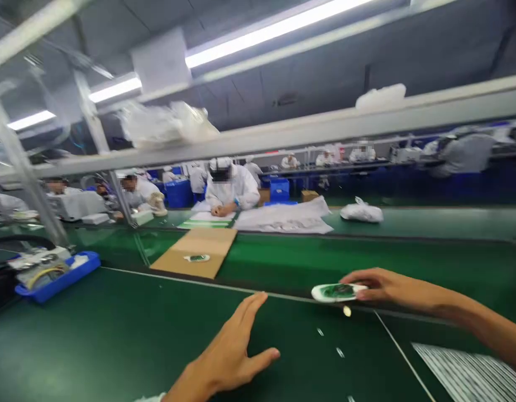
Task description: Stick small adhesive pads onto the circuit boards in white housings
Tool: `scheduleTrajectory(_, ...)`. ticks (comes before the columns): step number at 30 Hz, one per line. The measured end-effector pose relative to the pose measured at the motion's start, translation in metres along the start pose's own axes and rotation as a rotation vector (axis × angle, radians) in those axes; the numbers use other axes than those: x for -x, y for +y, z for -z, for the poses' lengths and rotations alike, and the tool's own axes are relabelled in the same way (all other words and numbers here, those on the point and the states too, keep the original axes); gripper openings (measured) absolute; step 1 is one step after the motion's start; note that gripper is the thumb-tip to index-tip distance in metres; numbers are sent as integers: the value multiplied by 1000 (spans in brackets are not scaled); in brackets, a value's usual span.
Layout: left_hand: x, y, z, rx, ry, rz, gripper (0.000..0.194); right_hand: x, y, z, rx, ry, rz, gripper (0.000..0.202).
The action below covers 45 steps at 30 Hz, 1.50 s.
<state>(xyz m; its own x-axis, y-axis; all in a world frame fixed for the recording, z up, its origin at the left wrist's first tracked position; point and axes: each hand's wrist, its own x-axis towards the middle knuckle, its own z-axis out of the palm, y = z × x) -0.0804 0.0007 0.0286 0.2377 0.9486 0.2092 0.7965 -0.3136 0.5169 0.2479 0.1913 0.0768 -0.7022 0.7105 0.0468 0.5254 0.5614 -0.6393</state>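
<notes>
My right hand (373, 283) pinches one end of a white oval casing (320, 293) with a green circuit board in it, held over the far edge of the green table. A small round pale piece (347, 311) hangs just under the casing. To the left, my left hand (237, 346) is held over the table with thumb and fingers spread, holding nothing. A similar white casing with a green board (197, 258) lies on a brown cardboard sheet (199, 240) beyond the table edge.
At the left sits a blue tray (69, 279) with parts and wires. Small clear pieces (340, 352) lie on the green table (115, 335). A striped sheet (467, 371) is at the right. Across the green belt (283, 259), a person in white (241, 187) works.
</notes>
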Motion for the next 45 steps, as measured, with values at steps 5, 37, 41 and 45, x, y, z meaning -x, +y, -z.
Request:
scheduleTrajectory(5,4,24,-36,0,-238,-471,104,41,-73,-45,46,-612,154,30)
scheduleTrajectory(37,17,13,-76,-109,-335,-406,108,39,-8,-102,267,345,-285,31)
scheduleTrajectory(41,20,16,-77,-105,-347,-351,110,91,-2,-79,261,346,-403,31)
scheduleTrajectory(45,22,21,-84,-120,-325,-346,112,155,-8,-68,290,350,-513,45)
